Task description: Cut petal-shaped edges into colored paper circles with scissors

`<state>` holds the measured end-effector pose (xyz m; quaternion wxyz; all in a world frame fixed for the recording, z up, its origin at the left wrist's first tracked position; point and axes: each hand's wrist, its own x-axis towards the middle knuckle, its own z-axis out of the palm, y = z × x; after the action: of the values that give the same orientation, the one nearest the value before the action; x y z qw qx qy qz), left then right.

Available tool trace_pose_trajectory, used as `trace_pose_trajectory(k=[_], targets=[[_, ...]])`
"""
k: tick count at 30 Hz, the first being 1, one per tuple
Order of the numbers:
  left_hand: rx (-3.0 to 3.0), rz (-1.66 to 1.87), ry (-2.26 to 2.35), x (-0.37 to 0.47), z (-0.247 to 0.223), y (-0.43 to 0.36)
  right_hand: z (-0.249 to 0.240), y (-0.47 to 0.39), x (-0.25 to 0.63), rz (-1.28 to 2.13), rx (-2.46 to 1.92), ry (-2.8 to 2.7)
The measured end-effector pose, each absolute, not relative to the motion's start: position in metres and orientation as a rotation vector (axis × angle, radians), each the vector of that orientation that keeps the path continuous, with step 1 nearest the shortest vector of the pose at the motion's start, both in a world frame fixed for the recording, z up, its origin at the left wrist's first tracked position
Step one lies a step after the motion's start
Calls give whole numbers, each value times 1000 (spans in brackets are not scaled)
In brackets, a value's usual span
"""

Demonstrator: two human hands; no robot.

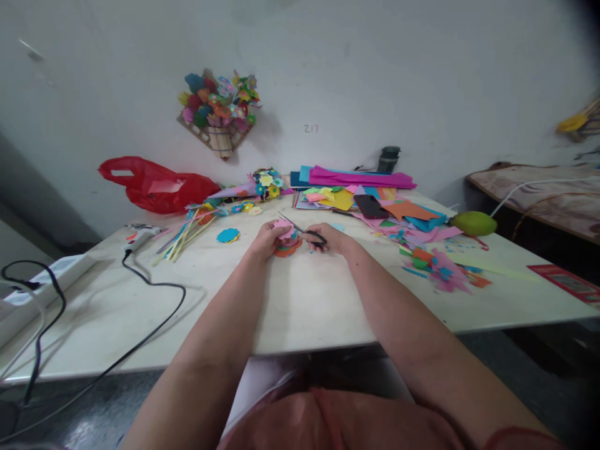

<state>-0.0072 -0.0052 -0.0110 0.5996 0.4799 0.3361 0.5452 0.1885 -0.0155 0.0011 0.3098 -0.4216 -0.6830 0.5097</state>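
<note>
In the middle of the table my left hand is closed on a pink paper piece with a scalloped edge. Black-handled scissors are gripped in my right hand, their blades pointing left across the pink paper. Whether the blades touch the paper I cannot tell. Just below the pink piece lie orange paper shapes, partly hidden by it and by my fingers. A blue scalloped paper flower rests on the table to the left, with a yellow edge showing under it.
Paper scraps and a dark phone lie to the right, near a green oval object. On the left are paper strips, a red plastic bag, a power strip and a black cable. Folded coloured sheets lie at the back.
</note>
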Motion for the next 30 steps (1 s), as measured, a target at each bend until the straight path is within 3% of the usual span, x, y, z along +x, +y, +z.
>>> trace_pose_trajectory(k=[30], targets=[[1146, 1309, 756, -10, -13, -2, 1, -14, 189, 1347, -1125, -1781]])
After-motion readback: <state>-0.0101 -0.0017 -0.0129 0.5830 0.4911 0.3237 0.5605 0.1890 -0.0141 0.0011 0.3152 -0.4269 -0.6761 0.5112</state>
